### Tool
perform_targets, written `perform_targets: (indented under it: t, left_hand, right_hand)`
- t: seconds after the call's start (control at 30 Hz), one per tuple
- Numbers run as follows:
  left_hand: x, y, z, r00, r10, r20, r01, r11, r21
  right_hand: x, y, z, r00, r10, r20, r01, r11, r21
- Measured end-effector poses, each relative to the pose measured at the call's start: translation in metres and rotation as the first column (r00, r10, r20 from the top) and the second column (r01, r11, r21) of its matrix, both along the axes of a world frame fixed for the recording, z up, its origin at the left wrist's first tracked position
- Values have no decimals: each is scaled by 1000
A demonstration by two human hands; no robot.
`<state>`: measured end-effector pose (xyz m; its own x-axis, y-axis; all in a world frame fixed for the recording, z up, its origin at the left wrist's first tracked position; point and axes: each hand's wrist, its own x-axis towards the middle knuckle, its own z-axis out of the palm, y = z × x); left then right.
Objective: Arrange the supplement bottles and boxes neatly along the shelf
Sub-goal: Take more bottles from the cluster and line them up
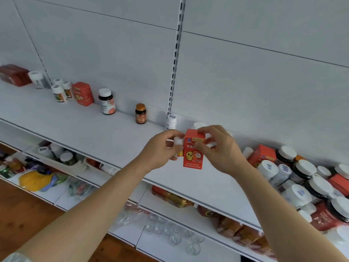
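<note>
My right hand (220,150) pinches the top of an orange supplement box (193,158) with a yellow chick on its front, held upright above the white shelf (94,133). My left hand (160,150) grips a small white-capped bottle (178,142) just left of the box, touching it. Along the shelf's back stand a white bottle (171,122), an amber bottle with a gold cap (140,113), a dark bottle with a white cap (106,101), another orange box (83,93) and small white bottles (59,93).
A dense pile of bottles and orange boxes (306,182) crowds the shelf's right end. A red pack (14,74) lies at the far left. Lower shelves hold a white basket (75,168), packets and clear plastic cups (175,237). Wooden floor shows at bottom left.
</note>
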<state>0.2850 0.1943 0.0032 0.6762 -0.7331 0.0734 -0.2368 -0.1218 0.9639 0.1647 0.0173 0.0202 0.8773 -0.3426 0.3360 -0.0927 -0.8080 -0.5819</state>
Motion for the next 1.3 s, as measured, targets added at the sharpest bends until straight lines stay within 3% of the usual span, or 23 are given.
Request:
perform_targets:
  t: [0.2,0.53,0.77,1.0,1.17,1.3]
  left_hand:
    - [58,67,-1,1000,8,-13,-8,1000,26]
    - [152,169,-10,993,68,99,-76,994,75]
    - [232,214,-18,977,189,104,-199,975,99]
    - [331,246,-7,948,229,221,-274,941,198]
    - [384,263,-2,915,299,271,-354,918,181]
    - [422,272,-10,918,284,276,-343,919,194]
  right_hand:
    - [49,64,5,1000,-3,-21,4,1000,27]
    - [150,157,4,996,73,-52,-72,997,20]
    - [254,192,-2,981,185,-60,-187,982,-35]
    - [367,212,-3,966,257,-24,-256,966,22]
    - [437,219,-8,973,230,-30,-232,971,-52]
    - [473,223,-21,982,178,-57,-186,961,-206]
